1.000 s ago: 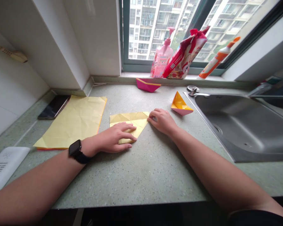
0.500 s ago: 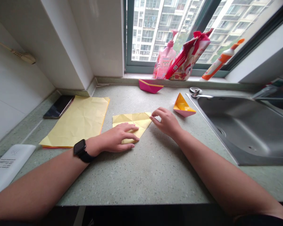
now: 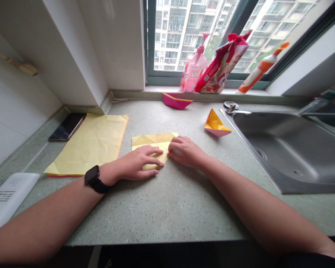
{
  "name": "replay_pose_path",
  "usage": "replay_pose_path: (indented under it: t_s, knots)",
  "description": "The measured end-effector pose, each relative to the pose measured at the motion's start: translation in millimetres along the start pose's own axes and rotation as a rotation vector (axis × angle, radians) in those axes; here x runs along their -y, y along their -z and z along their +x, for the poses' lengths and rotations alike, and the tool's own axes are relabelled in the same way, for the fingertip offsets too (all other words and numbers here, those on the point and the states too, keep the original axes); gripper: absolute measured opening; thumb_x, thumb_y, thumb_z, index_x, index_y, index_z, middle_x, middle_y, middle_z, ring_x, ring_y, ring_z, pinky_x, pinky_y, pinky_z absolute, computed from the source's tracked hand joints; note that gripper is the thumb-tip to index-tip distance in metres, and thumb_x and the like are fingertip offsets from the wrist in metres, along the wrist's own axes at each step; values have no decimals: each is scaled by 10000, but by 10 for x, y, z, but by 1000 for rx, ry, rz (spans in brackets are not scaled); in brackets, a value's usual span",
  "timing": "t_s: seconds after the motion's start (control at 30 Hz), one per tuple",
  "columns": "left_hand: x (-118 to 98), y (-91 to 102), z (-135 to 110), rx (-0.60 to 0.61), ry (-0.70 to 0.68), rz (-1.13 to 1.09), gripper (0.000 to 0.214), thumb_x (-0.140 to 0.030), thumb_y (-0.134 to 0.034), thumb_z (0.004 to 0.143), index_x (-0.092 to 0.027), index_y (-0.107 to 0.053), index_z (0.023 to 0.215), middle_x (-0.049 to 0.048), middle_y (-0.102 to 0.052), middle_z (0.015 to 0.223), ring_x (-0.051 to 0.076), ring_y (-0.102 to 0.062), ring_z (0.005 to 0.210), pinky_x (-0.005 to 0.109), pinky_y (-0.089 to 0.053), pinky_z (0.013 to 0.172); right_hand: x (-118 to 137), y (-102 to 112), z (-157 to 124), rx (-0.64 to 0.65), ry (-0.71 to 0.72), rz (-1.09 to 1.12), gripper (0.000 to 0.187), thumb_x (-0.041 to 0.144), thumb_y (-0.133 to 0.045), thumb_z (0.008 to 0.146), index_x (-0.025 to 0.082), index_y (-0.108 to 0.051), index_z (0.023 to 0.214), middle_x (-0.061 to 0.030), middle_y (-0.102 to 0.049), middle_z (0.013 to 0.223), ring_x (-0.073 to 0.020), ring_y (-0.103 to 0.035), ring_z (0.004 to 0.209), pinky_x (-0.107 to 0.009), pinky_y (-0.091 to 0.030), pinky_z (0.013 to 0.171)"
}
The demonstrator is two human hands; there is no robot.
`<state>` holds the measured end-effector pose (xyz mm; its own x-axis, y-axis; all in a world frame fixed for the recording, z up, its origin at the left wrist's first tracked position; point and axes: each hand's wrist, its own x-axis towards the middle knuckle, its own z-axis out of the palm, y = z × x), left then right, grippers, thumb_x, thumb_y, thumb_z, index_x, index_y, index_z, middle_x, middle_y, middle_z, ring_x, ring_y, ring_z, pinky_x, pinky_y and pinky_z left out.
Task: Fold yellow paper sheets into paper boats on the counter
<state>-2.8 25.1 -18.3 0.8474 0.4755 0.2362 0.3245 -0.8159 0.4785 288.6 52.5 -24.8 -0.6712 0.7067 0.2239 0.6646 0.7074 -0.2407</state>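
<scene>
A partly folded yellow paper [image 3: 152,140] lies flat on the speckled green counter [image 3: 167,201]. My left hand [image 3: 136,163], a black watch on its wrist, lies flat on the paper's near part with the fingers stretched out. My right hand [image 3: 185,151] presses bent fingertips onto the paper's right side, touching the tips of the left fingers. A stack of yellow sheets [image 3: 92,143] rests to the left. Two folded paper boats stand further back: an orange and pink one [image 3: 216,127] and a magenta one [image 3: 176,101].
A steel sink [image 3: 290,149] fills the right side. A dark phone [image 3: 67,125] lies at the back left and a white device [image 3: 8,195] at the near left. On the window ledge stand a pink pump bottle [image 3: 194,70], a red pouch [image 3: 222,65] and an orange bottle [image 3: 258,70].
My right hand has slid left from the paper's right corner onto the sheet, folding that corner inward, and now meets the left fingertips. The left hand has stayed flat on the paper.
</scene>
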Motion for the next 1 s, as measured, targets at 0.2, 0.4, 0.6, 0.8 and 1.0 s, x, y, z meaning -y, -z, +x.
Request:
replay_pose_path:
  t_s: [0.2, 0.4, 0.6, 0.8, 1.0]
  knots:
    - [2, 9, -16, 5, 1, 13, 275, -313, -756, 1050, -295, -826, 1315, 134, -625, 1633, 356, -595, 1515, 606, -462, 1310, -107, 13, 3, -20, -39, -22, 142, 258, -684, 1040, 246, -706, 900, -60, -721, 974, -240, -641, 956, -375, -463, 843]
    - [7, 15, -24, -5, -11, 17, 271, -310, -757, 1052, -286, -827, 1312, 143, -632, 1623, 363, -597, 1510, 615, -461, 1307, -238, 50, 1, -48, -102, -20, 129, 252, -703, 1036, 247, -713, 907, -69, -745, 1018, -242, -658, 977, -381, -487, 893]
    - [4, 23, -24, 12, -6, 23, 280, -324, -749, 1058, -285, -822, 1325, 141, -630, 1625, 363, -584, 1521, 609, -455, 1306, -353, 69, 8, -64, -176, -38, 136, 261, -702, 1034, 241, -710, 900, -81, -741, 1016, -251, -656, 960, -391, -485, 881]
    - [6, 27, -28, 15, 1, 22, 291, -324, -753, 1056, -285, -816, 1337, 145, -625, 1631, 371, -574, 1533, 631, -459, 1298, -414, 55, 12, -118, -255, -49, 123, 237, -718, 1007, 241, -701, 885, -88, -741, 986, -264, -672, 941, -403, -501, 855]
    - [0, 38, -26, 11, -12, 15, 281, -315, -751, 1058, -272, -819, 1328, 161, -629, 1624, 381, -579, 1530, 655, -468, 1287, -461, 22, 6, -165, -356, -58, 123, 245, -712, 1001, 242, -712, 878, -100, -733, 983, -267, -672, 909, -426, -519, 851]
